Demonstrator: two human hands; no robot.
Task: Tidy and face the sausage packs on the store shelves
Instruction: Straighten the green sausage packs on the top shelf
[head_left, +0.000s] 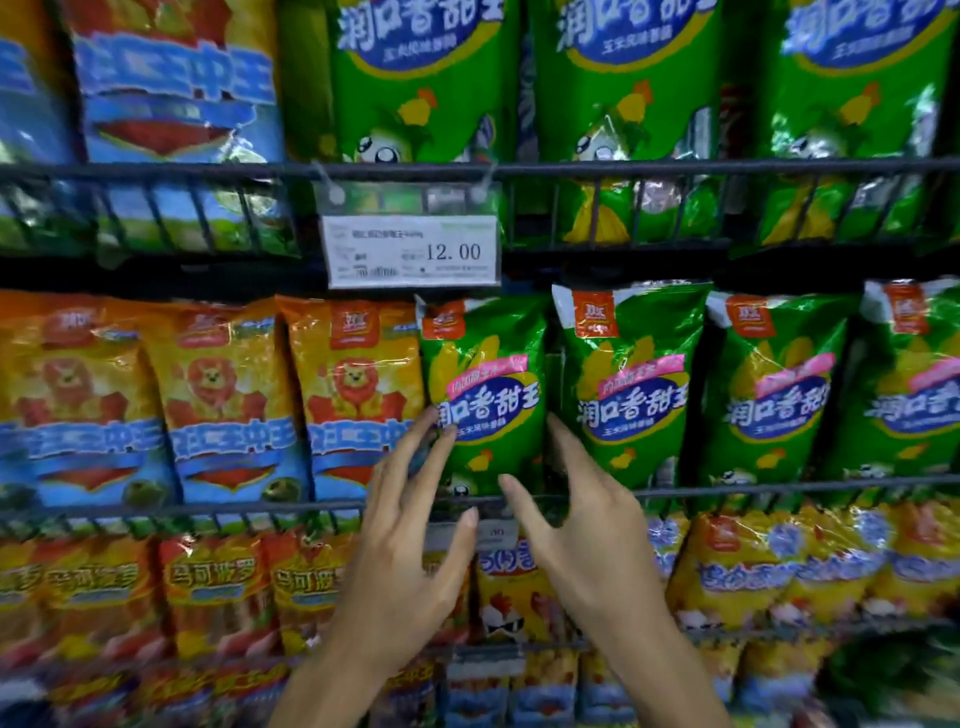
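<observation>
A green sausage pack (488, 384) stands upright on the middle shelf, first of a green row, and leans a little to the left. My left hand (410, 535) is open, its fingertips touching the pack's lower left edge. To the pack's lower right, my right hand (576, 519) is open too, fingers spread and curved, holding nothing. More green packs (628, 384) stand to the right. Orange and blue lion packs (358, 395) fill the shelf's left part.
A wire front rail (208, 512) runs along the middle shelf; another rail (675, 169) above carries a price tag (410, 252) reading 12.00. Large green and blue packs fill the top shelf. Orange and yellow packs (727, 566) crowd the lower shelf.
</observation>
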